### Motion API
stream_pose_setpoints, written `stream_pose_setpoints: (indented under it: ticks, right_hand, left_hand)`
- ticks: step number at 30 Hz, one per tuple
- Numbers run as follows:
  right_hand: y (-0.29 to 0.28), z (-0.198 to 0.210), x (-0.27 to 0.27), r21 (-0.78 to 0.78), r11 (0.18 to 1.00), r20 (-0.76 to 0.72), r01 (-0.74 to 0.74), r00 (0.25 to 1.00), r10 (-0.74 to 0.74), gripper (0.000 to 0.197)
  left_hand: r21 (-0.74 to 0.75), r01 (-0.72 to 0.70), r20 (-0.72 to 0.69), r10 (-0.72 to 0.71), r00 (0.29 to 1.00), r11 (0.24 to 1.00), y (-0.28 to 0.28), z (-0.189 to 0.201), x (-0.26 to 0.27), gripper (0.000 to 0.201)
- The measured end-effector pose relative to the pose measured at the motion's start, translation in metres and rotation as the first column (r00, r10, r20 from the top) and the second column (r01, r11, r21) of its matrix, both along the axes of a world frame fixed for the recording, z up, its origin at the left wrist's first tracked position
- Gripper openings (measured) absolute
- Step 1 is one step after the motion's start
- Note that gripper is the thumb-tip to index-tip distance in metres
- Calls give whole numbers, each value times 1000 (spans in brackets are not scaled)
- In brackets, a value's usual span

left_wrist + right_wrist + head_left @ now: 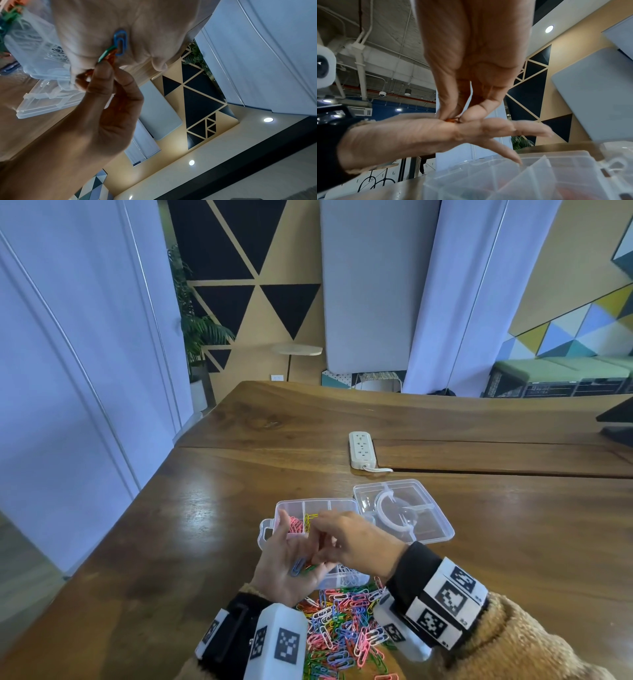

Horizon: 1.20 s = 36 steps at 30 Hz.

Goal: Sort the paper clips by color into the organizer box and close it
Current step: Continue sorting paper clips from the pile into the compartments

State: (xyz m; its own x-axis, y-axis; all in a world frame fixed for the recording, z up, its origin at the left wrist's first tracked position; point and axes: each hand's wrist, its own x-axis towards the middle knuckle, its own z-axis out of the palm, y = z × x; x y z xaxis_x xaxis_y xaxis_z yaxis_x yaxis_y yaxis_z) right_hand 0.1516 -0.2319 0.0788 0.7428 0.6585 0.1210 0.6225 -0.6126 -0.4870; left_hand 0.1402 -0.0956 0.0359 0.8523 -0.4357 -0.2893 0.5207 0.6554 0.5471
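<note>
**Right hand picks a clip from the left palm**

On the wooden table (205,508) sits the clear organizer box (317,506), lid (404,508) swung open, pink and yellow clips in its far compartments. A mixed clip pile (342,625) lies just before it. Above the box, the left hand (291,563) lies palm-up, fingers straight, cradling a blue clip (121,43) (plus a green one). The right hand (356,542) pinches what looks like an orange clip (451,120).

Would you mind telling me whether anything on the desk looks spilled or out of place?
Yes: a heap of mixed-colour paper clips lies loose on the wooden table in front of the open organizer box, whose compartments hold only a few pink and yellow clips.
</note>
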Motion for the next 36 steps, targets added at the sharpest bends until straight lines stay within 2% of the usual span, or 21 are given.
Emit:
stream_pose_setpoints:
  ticks: [5, 13, 17, 23, 26, 30, 32, 34, 36]
  right_hand:
    - [-3, 1, 1, -46, 998, -57, -46, 997, 43, 16]
    - [-10, 8, 1, -76, 994, -173, -80, 983, 66, 17]
    - [-9, 11, 1, -75, 994, -170, -83, 983, 70, 19]
    - [-9, 10, 5, -63, 995, -149, -76, 987, 65, 17]
    - [-11, 5, 10, 23, 1000, -176, -20, 984, 24, 14]
    - [-13, -1, 15, 193, 974, -378, 114, 925, -34, 10]
    - [-18, 3, 21, 271, 942, -419, 196, 906, -68, 6]
    - [-28, 8, 32, 340, 896, -446, 286, 888, -114, 9]
    - [-38, 11, 47, 347, 859, -462, 376, 866, -192, 13]
  left_hand:
    - [18, -24, -50, 24, 998, 1000, -3, -3, 1, 84]
    - [25, 108, -44, -107, 993, 994, 0, -12, 5, 91]
    - [-9, 77, -47, -77, 996, 997, -1, -9, 5, 84]
    - [16, 57, -8, -56, 998, 998, 0, -4, 0, 86]
    - [-20, 28, -51, -29, 998, 999, -1, -1, -1, 85]
    - [-48, 44, -116, -49, 992, 998, 0, 4, -1, 78]
    - [-75, 60, -120, -69, 990, 995, 4, 3, 2, 72]
    - [-95, 18, -143, -32, 989, 995, 13, 0, 4, 60]
    - [-137, -85, -153, 64, 986, 987, 25, -3, 5, 46]
